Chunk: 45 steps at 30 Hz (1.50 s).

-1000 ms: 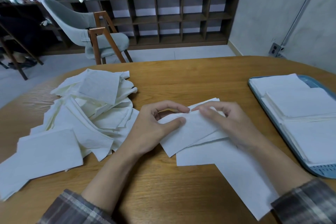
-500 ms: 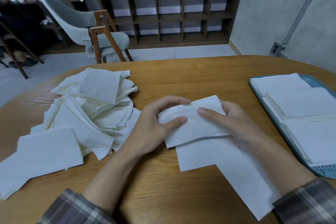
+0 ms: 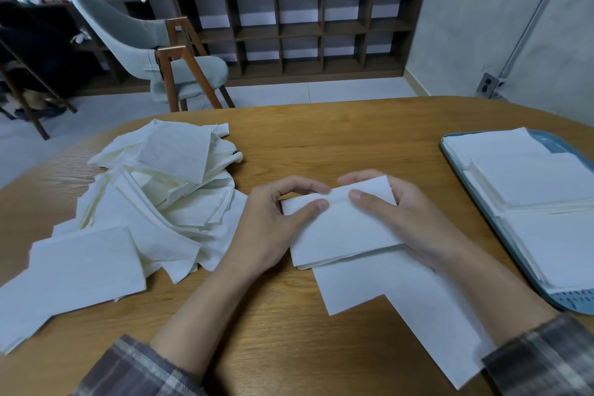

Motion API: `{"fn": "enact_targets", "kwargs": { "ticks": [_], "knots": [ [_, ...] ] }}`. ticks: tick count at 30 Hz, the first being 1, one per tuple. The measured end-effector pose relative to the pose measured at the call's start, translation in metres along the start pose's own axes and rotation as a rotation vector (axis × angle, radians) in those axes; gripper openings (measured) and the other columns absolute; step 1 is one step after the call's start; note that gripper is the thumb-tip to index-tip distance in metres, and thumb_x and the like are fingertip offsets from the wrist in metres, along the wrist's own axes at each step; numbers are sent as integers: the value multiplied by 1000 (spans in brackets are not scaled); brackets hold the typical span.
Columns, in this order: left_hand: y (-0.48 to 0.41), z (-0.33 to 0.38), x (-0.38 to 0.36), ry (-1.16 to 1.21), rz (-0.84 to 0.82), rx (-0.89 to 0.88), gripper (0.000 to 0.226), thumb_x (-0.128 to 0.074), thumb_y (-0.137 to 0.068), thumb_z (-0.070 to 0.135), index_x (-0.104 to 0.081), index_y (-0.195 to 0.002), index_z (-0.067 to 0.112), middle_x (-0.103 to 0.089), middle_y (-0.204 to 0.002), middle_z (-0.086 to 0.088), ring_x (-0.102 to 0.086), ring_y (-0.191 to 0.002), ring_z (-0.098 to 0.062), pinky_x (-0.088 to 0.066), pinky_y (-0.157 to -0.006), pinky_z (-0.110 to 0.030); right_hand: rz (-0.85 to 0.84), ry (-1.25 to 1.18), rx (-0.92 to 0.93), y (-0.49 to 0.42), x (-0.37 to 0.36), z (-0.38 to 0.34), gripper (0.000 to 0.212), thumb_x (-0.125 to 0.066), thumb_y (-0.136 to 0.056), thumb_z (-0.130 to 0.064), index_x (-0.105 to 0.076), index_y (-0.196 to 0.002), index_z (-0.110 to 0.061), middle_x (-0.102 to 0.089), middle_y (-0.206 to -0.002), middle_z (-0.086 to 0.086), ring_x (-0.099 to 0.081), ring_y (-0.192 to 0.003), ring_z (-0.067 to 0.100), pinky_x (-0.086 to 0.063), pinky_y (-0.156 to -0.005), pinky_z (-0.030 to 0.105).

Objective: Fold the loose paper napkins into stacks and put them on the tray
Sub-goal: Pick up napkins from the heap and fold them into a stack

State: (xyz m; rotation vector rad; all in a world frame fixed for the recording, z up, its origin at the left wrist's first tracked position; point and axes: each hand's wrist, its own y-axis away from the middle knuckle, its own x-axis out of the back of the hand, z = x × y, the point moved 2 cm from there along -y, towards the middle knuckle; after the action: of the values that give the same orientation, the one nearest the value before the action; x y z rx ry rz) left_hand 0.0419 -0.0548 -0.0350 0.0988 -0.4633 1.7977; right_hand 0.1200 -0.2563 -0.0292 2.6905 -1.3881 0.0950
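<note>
Currently mid-fold: left hand (image 3: 273, 225) and right hand (image 3: 414, 219) each pinch the folded napkin (image 3: 340, 228) at its far edge, thumbs on top, fingers (image 3: 302, 182) curled behind, mid table (image 3: 321, 138). Best to square the edges, press the crease outward, then carry it to the tray (image 3: 447, 151) at right.

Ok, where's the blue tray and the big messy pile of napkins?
blue plastic tray (image 3: 578, 300): head view, its bare front corner.
messy pile of white paper napkins (image 3: 154, 202): head view, middle of the heap.
</note>
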Motion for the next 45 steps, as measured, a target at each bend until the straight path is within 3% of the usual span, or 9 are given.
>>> {"fn": "enact_targets", "kwargs": {
  "ticks": [5,12,18,23,26,28,35,40,45],
  "knots": [
    [-1,-4,0,-2,6,33,12,-81,-92,19,-81,-100,28,-78,-103,16,-68,-92,1,-45,-73,-14,12,29,46,1,1,-3,24,-64,-104,-27,-71,-123,-38,-78,-110,-2,-75,-97,18,-59,-78,33],
    [-1,-4,-2,19,105,43,15,-81,-91,29,-76,-105,32,-75,-109,12,-69,-106,-3,-49,-75,-17,38,-48,140,3,3,-7,51,-70,-99,-19,-57,-134,-53,-72,-106,16,-73,-91,27,-60,-82,49],
    [1,-2,-3,93,71,58,22,-81,-92,17,-75,-111,27,-71,-87,-9,-62,-70,-3,-45,-60,-13,61,-25,148,2,5,-5,50,-72,-99,-20,-53,-134,-52,-74,-105,15,-75,-94,37,-61,-81,56],
    [3,-5,-4,-77,142,-15,28,-81,-92,22,-71,-116,34,-69,-92,16,-65,-86,-4,-50,-72,-22,25,194,202,2,3,-2,24,-71,-99,-16,-79,-114,-34,-75,-114,-18,-70,-102,4,-55,-79,19],
    [4,-7,-7,-257,80,-70,53,-85,-87,29,-59,-133,36,-57,-125,22,-60,-112,-1,-49,-86,-14,234,266,208,-4,13,6,31,-67,-101,-8,-80,-114,-33,-74,-116,-28,-64,-113,-8,-45,-90,7],
    [4,-8,-9,-352,-9,-98,60,-89,-82,37,-59,-134,36,-52,-125,18,-59,-105,-4,-45,-84,-10,357,342,206,-8,23,9,34,-65,-100,-7,-78,-116,-34,-73,-118,-29,-59,-119,-12,-37,-90,-2],
    [8,-14,-17,-456,-320,-70,28,-85,-83,50,-76,-104,36,-64,-91,15,-61,-85,-10,-53,-74,-35,394,385,196,-13,27,15,39,-61,-100,-4,-76,-121,-32,-70,-126,-23,-56,-122,-13,-35,-85,-6],
    [8,-14,-15,-406,-327,-75,4,-80,-91,31,-77,-93,30,-67,-90,13,-63,-88,-8,-51,-77,-27,328,317,189,-12,24,14,31,-64,-101,-12,-77,-119,-34,-71,-124,-27,-56,-123,-14,-38,-94,6],
    [8,-2,-9,-255,-209,-74,6,-77,-92,18,-74,-92,23,-74,-89,13,-69,-90,-7,-48,-80,-19,340,211,181,-11,22,8,21,-66,-102,-35,-78,-119,-35,-71,-123,-28,-56,-121,-17,-38,-96,11]
  ]
}}
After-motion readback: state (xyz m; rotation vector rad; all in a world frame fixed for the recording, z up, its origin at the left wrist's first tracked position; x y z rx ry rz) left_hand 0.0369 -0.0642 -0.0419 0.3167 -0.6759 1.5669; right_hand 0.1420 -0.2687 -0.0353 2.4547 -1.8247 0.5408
